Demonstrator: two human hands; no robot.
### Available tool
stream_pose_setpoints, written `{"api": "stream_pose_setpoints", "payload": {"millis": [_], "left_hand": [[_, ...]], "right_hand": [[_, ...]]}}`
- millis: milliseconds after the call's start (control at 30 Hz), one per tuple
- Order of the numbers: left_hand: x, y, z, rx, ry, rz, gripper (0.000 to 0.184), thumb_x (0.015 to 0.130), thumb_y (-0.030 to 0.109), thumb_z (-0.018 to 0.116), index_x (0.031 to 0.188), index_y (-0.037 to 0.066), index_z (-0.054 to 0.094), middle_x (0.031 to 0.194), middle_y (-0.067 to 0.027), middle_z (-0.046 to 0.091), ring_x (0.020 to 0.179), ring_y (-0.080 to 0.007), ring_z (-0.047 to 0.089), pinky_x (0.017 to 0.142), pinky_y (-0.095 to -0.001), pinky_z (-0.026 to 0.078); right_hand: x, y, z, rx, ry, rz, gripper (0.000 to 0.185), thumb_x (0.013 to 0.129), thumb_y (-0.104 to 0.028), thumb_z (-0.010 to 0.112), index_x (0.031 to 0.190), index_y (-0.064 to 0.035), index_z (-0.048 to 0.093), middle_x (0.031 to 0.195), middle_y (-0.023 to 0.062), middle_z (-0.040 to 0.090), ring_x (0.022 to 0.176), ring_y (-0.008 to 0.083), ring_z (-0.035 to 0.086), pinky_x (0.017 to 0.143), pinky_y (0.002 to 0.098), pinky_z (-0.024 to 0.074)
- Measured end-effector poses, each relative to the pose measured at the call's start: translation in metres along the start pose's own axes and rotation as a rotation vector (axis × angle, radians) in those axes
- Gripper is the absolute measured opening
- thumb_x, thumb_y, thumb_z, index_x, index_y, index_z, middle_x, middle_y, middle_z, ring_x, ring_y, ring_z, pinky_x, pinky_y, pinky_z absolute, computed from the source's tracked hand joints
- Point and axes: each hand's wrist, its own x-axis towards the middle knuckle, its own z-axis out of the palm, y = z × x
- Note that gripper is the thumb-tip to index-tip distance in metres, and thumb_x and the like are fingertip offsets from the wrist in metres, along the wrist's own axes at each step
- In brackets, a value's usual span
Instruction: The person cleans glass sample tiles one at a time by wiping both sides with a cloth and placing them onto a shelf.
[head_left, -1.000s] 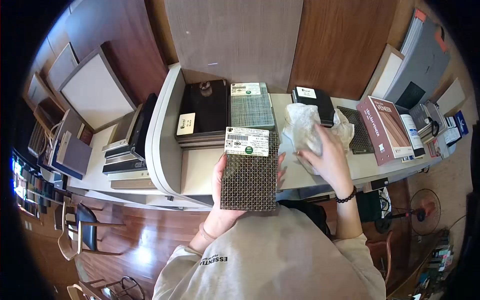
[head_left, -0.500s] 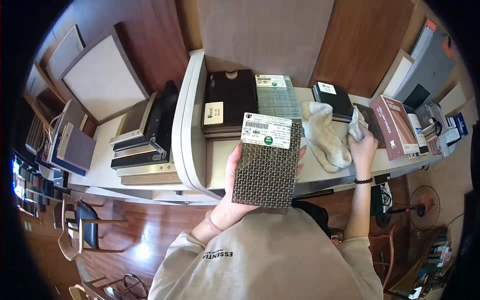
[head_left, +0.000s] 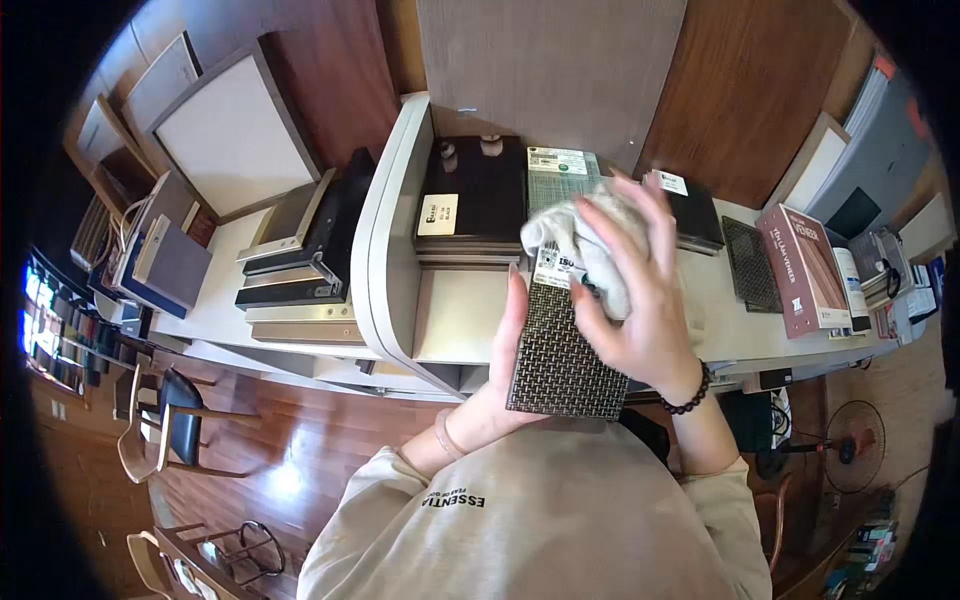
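Note:
My left hand (head_left: 503, 355) holds a woven-patterned sample panel (head_left: 568, 360) from beneath, its thumb along the left edge. A printed label with "ISO" on it covers the panel's upper part. My right hand (head_left: 648, 300) presses a crumpled whitish cloth (head_left: 560, 222) against the label, fingers spread over it. Much of the label lies hidden under cloth and hand. Beyond the panel stands a stack of greenish samples (head_left: 560, 190), partly covered by the cloth.
Dark panels (head_left: 475, 190) with a white label are stacked by the curved divider (head_left: 378, 240). To the right are a black stack (head_left: 690, 215), a woven sample (head_left: 752, 262) and a veneer binder (head_left: 800, 270). Black and metal-edged samples (head_left: 300, 270) lie left of the divider.
My right hand has come from the table at right onto the panel, bringing the cloth over its label. My left hand still holds the panel. The view has shifted slightly.

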Motion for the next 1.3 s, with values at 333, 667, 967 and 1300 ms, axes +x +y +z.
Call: {"api": "stream_pose_setpoints", "payload": {"millis": [333, 667, 967, 1300], "left_hand": [[0.020, -0.022, 0.001, -0.027, 0.040, 0.100, 0.066, 0.093, 0.063, 0.042, 0.137, 0.015, 0.047, 0.131, -0.0073, 0.055, 0.116, -0.0230, 0.056, 0.099, -0.0414, 0.046], [0.037, -0.028, -0.001, 0.078, 0.071, 0.263, 0.065, 0.095, 0.060, 0.039, 0.139, 0.012, 0.043, 0.129, -0.0098, 0.055, 0.114, -0.0241, 0.057, 0.096, -0.0401, 0.048], [0.051, -0.047, 0.001, 0.241, 0.222, 0.524, 0.061, 0.097, 0.056, 0.040, 0.132, 0.007, 0.049, 0.121, -0.0129, 0.060, 0.106, -0.0251, 0.061, 0.089, -0.0404, 0.053], [0.048, -0.035, -0.013, 0.328, 0.306, 0.320, 0.038, 0.095, 0.029, 0.056, 0.123, 0.003, 0.055, 0.112, -0.0132, 0.064, 0.098, -0.0239, 0.064, 0.086, -0.0389, 0.054]], "right_hand": [[-0.037, 0.012, -0.019, 0.485, -0.292, -0.158, 0.046, 0.075, -0.003, 0.070, 0.121, -0.0063, 0.064, 0.138, 0.0159, 0.051, 0.129, 0.0373, 0.046, 0.107, 0.0446, 0.0395], [-0.052, 0.021, -0.026, 0.554, -0.324, -0.198, 0.042, 0.076, 0.002, 0.067, 0.117, -0.0055, 0.066, 0.135, 0.0134, 0.053, 0.128, 0.0340, 0.048, 0.106, 0.0417, 0.0411], [-0.038, 0.042, -0.030, 0.425, -0.167, -0.091, 0.038, 0.075, 0.005, 0.062, 0.112, -0.0038, 0.069, 0.132, 0.0159, 0.055, 0.123, 0.0323, 0.053, 0.101, 0.0402, 0.0453], [-0.065, 0.110, -0.046, 1.415, 0.393, 0.784, 0.044, 0.098, -0.021, 0.038, 0.138, -0.0021, 0.044, 0.138, 0.0147, 0.050, 0.118, 0.0237, 0.056, 0.099, 0.0328, 0.0448]]}}
